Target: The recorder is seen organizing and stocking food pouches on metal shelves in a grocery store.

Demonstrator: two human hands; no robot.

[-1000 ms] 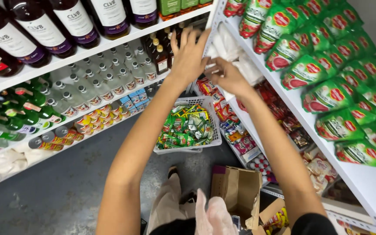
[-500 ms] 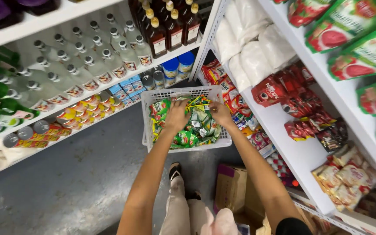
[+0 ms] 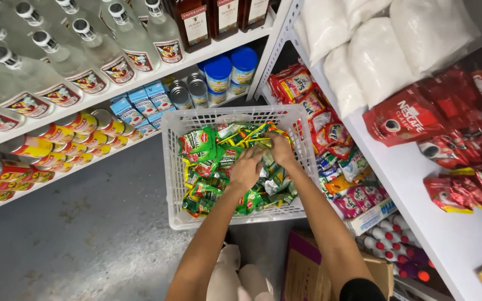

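between stocked shelves (image 3: 140, 83), green sachets (image 3: 207, 167) in the white basket (image 3: 171, 167) are gripped by curled fingers of the left hand (image 3: 246, 167) and right hand (image 3: 282, 149); loosely bunched ones could be dropped

Bright, even overhead light, soft shadows under shelves, wide-angle bending at edges, slight motion blur.

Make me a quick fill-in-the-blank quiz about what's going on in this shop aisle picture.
1. Both hands, the left hand and the right hand, reach into a white plastic ____.
2. The sachets in it are mostly ____ in colour.
3. The blue-lidded jars stand on the shelf ____ the dark bottles.

Missing words: basket; green; below
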